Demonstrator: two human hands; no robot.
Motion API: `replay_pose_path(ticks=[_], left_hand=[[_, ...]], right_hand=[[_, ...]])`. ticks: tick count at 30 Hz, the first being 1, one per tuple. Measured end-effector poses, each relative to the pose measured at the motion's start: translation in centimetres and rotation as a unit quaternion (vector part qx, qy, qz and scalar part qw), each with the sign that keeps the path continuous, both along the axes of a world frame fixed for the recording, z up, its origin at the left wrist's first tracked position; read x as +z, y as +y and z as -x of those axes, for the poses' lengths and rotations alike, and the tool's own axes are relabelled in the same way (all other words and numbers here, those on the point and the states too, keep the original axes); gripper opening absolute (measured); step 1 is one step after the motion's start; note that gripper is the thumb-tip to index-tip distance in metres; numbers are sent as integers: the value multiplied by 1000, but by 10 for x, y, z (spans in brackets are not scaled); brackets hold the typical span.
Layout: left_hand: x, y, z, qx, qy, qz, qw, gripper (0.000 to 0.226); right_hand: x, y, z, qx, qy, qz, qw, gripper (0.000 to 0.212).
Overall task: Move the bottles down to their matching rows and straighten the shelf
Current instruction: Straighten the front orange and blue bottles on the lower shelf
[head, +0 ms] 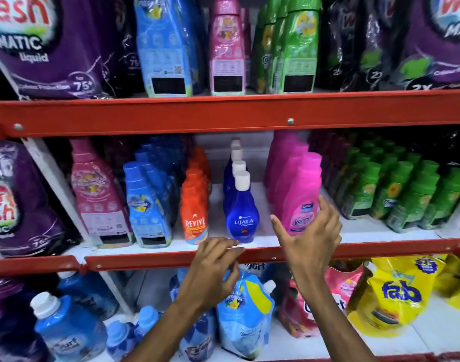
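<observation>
On the middle shelf (pixel 380 232) stand rows of bottles: a tall pink bottle (pixel 98 194), light blue bottles (pixel 145 205), orange Revive bottles (pixel 195 210), dark blue Ujala bottles (pixel 240 212), pink Vanish bottles (pixel 299 194) and green bottles (pixel 396 194). My right hand (pixel 310 231) is spread, thumb and fingers on either side of the front pink bottle, close to it but not closed on it. My left hand (pixel 213 267) hangs loosely curled at the shelf's red front rail, just below the front Ujala bottle, holding nothing. The top shelf carries larger blue (pixel 163 45), pink (pixel 226 48) and green (pixel 296 45) bottles.
Purple detergent pouches (pixel 48 43) fill the top corners and the left of the middle shelf. The bottom shelf holds blue refill pouches (pixel 244 309), blue bottles (pixel 67 327), a pink pouch (pixel 338 286) and a yellow Fab pouch (pixel 396 293). Red rails (pixel 223 116) edge each shelf.
</observation>
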State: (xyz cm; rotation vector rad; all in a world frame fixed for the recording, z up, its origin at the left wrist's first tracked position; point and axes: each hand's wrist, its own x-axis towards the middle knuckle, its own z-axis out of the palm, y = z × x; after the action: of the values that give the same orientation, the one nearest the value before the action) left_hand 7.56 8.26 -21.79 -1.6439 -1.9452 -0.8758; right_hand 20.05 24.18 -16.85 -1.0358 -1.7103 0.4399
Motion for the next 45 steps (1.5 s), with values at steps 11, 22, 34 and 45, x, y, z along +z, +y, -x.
replay_pose_path(ticks=[11,22,34,45], left_hand=[[9,-44,46,182,-244,-149,941,27],[9,-35,70,164,-308,-89,933,21],[2,-33,78,175,-304,-67,934,17],[2,-38,45,158,-259,-213,929,19]], right_hand=[[-12,-92,76,316,3,23,949,35],[-35,-84,116,333,-87,115,932,35],[-43,-75,120,331,-77,120,933,33],[-35,-69,54,260,41,11,965,21]])
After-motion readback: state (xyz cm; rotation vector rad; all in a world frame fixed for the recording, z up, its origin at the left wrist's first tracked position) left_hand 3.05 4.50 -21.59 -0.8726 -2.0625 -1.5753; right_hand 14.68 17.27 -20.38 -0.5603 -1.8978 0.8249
